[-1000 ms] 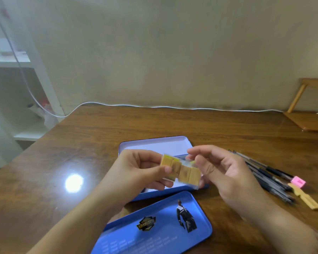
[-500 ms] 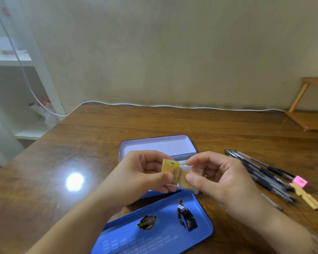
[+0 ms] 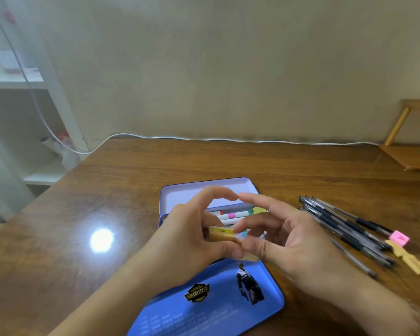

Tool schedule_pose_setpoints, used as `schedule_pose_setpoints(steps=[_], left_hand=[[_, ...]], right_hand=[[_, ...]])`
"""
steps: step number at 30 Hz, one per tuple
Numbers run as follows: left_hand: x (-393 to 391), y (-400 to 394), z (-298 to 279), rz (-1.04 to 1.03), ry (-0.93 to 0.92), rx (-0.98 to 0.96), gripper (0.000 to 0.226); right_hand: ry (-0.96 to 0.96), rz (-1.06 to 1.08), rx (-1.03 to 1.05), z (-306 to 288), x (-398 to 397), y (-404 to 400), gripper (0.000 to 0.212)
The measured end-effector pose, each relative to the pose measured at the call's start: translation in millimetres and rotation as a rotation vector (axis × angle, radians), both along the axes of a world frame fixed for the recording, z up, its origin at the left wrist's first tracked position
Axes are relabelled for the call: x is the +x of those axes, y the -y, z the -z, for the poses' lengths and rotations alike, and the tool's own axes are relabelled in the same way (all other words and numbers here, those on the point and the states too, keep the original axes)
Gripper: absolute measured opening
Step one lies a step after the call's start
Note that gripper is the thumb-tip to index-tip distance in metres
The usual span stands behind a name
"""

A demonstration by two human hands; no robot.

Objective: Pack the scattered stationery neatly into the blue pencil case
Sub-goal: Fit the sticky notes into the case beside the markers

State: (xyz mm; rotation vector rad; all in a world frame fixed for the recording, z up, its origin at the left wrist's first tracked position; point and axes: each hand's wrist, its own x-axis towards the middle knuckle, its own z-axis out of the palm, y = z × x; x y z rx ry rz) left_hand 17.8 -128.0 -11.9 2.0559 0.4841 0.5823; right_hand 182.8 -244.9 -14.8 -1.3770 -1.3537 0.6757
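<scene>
Both hands meet over the open blue pencil case (image 3: 180,194). Left hand (image 3: 192,236) pinches the tan folded ruler (image 3: 224,236) between thumb and fingers; right hand (image 3: 294,234) pinches its other end. Light, stiff, hinged, I'd say: hold both ends so it stays folded.

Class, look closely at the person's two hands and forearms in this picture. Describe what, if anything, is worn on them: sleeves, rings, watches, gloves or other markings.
Both the left hand and the right hand are bare, with no gloves, and no rings show on the visible fingers. Both forearms are uncovered down to the picture's lower edge, so no sleeves show. No watch, bracelet or marking appears on either wrist.
</scene>
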Motion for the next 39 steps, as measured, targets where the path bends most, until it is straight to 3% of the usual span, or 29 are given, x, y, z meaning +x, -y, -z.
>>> schedule_pose_setpoints(steps=[6, 11, 15, 18, 20, 28, 32, 39], left_hand=[[1, -2, 9, 0.004, 0.065, 0.084, 0.097], [-6, -18, 6, 0.031, 0.012, 0.148, 0.089], [-24, -51, -1, -0.071, -0.194, 0.393, 0.085], [-31, -64, 3, -0.009, -0.446, 0.492, 0.097], [-31, -64, 8, 0.045, -0.494, 0.484, 0.104], [-28, -65, 14, 0.066, -0.505, 0.493, 0.106], [-28, -66, 15, 0.064, -0.487, 0.484, 0.104], [-26, -67, 19, 0.066, -0.44, 0.535, 0.1]], right_hand=[[0.25, 0.111, 0.041, -4, -7, 3, 0.045], [0.222, 0.141, 0.08, -4, -5, -8, 0.041], [0.268, 0.232, 0.064, -6, 12, -30, 0.035], [0.369, 0.214, -0.017, -7, 13, -50, 0.029], [0.441, 0.18, -0.098, -2, 8, -58, 0.026], [0.529, 0.058, -0.241, 9, -9, -60, 0.018], [0.828, 0.049, -0.187, 10, -14, -52, 0.021], [0.961, -0.027, -0.096, 15, -16, -29, 0.036]])
